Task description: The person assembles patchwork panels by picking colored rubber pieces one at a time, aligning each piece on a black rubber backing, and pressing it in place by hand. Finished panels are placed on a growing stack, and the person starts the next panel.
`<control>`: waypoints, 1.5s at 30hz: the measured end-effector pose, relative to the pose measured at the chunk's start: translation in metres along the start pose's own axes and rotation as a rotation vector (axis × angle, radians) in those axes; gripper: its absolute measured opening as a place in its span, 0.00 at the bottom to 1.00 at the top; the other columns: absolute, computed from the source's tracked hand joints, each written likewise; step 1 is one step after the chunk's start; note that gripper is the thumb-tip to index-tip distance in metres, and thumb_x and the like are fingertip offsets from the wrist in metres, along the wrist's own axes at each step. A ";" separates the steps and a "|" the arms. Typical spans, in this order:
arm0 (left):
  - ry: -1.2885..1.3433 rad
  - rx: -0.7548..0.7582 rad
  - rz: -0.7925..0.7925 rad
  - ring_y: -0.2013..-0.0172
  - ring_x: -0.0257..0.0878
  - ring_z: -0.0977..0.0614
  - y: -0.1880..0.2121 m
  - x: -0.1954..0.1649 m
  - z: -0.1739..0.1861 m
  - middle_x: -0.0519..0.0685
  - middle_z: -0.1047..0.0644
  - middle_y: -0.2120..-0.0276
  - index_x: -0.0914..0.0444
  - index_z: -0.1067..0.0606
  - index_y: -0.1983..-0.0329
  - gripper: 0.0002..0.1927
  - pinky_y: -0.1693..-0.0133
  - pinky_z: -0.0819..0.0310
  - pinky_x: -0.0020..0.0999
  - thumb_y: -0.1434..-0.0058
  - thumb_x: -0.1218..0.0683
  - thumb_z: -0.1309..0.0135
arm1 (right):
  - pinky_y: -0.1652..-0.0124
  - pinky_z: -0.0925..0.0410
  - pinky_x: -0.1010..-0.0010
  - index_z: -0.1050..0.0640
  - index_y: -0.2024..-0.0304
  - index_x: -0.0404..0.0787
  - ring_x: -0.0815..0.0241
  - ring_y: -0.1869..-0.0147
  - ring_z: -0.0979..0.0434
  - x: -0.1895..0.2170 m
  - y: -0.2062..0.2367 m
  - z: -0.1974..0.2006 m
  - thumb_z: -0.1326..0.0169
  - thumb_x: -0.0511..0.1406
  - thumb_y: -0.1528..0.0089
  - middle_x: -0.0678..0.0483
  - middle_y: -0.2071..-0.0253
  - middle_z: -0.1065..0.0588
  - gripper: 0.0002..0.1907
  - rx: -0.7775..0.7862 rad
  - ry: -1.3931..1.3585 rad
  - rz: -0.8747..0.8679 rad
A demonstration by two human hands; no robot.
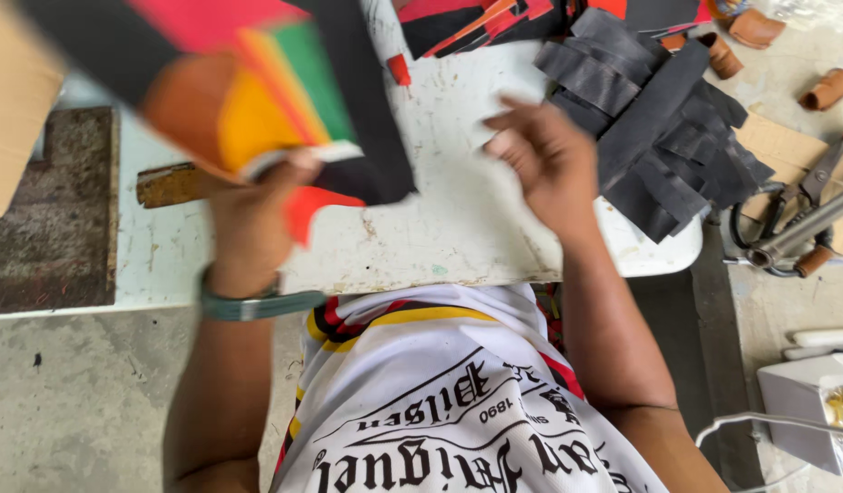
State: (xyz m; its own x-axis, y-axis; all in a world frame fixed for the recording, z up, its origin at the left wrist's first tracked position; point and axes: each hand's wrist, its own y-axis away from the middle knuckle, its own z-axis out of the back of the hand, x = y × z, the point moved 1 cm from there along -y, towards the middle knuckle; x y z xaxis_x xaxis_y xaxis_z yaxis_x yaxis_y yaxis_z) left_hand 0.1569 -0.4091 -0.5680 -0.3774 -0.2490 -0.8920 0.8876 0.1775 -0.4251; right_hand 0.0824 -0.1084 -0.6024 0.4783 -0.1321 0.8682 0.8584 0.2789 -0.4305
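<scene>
White table point(458, 228) carries cut black strips point(659, 128); left hand point(257, 205) grips a coloured sheet stack point(257, 100), uncut as yet, while right hand point(544, 155) hovers empty, fingers loosely curled.

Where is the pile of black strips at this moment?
In the head view the pile of black strips lies at the upper right of the white board, just right of the empty right hand and left of the scissors.

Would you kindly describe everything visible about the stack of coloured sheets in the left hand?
The stack of coloured sheets is a fanned bundle of thin, flexible-looking pieces: black, red, orange, yellow and green. The left hand grips its lower edge and holds it tilted above the white table. It is motion-blurred, so the material stays uncertain.
</scene>
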 end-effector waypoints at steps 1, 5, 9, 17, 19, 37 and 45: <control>0.182 -0.100 0.103 0.50 0.39 0.17 0.000 0.003 0.021 0.52 0.19 0.50 0.69 0.23 0.45 0.14 0.45 0.21 0.35 0.32 0.65 0.38 | 0.49 0.22 0.75 0.26 0.40 0.35 0.66 0.51 0.18 -0.007 -0.010 0.007 0.40 0.35 0.29 0.52 0.53 0.20 0.18 -0.111 -0.181 -0.048; 0.326 -0.319 0.098 0.48 0.37 0.18 0.011 0.016 0.069 0.47 0.21 0.49 0.65 0.27 0.43 0.23 0.41 0.24 0.33 0.42 0.68 0.41 | 0.55 0.22 0.74 0.23 0.43 0.34 0.63 0.55 0.17 -0.029 -0.037 0.014 0.41 0.30 0.31 0.50 0.53 0.19 0.13 0.004 0.161 -0.097; 0.321 -0.265 0.101 0.46 0.40 0.18 0.018 0.028 0.058 0.51 0.20 0.47 0.68 0.26 0.38 0.21 0.39 0.25 0.36 0.34 0.70 0.40 | 0.60 0.24 0.67 0.20 0.50 0.34 0.54 0.59 0.16 -0.033 -0.050 -0.039 0.38 0.30 0.37 0.44 0.48 0.21 0.13 0.260 0.336 0.058; 0.368 0.015 0.091 0.52 0.32 0.21 0.011 0.051 -0.010 0.44 0.21 0.52 0.67 0.25 0.43 0.15 0.48 0.26 0.30 0.33 0.68 0.43 | 0.39 0.34 0.59 0.17 0.58 0.43 0.51 0.46 0.22 -0.031 -0.031 -0.077 0.43 0.31 0.46 0.48 0.53 0.20 0.14 0.482 0.868 0.392; 0.353 0.069 0.126 0.54 0.32 0.22 0.009 0.054 -0.029 0.44 0.22 0.53 0.68 0.25 0.44 0.16 0.50 0.26 0.30 0.34 0.68 0.45 | 0.47 0.31 0.60 0.20 0.59 0.37 0.50 0.48 0.22 -0.034 -0.015 -0.045 0.42 0.33 0.43 0.50 0.57 0.20 0.10 0.464 0.831 0.360; 0.044 0.305 0.044 0.48 0.43 0.20 0.002 0.052 -0.082 0.54 0.23 0.49 0.69 0.34 0.37 0.23 0.43 0.26 0.37 0.37 0.66 0.50 | 0.52 0.26 0.72 0.26 0.46 0.32 0.62 0.55 0.21 -0.045 0.047 0.029 0.44 0.21 0.34 0.49 0.56 0.22 0.14 -0.075 0.315 -0.245; 0.079 0.389 0.181 0.54 0.39 0.20 0.013 0.061 -0.076 0.51 0.22 0.54 0.68 0.31 0.38 0.23 0.49 0.24 0.34 0.38 0.64 0.48 | 0.50 0.21 0.66 0.23 0.54 0.35 0.58 0.46 0.17 -0.032 0.035 0.040 0.41 0.26 0.34 0.47 0.45 0.22 0.07 -0.100 -0.589 -0.294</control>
State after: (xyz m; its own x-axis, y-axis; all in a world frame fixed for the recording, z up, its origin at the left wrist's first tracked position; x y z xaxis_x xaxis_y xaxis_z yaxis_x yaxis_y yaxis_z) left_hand 0.1255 -0.3491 -0.6396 -0.2123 -0.1703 -0.9622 0.9690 -0.1642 -0.1848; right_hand 0.0898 -0.0560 -0.6352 0.0646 0.3603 0.9306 0.9643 0.2173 -0.1511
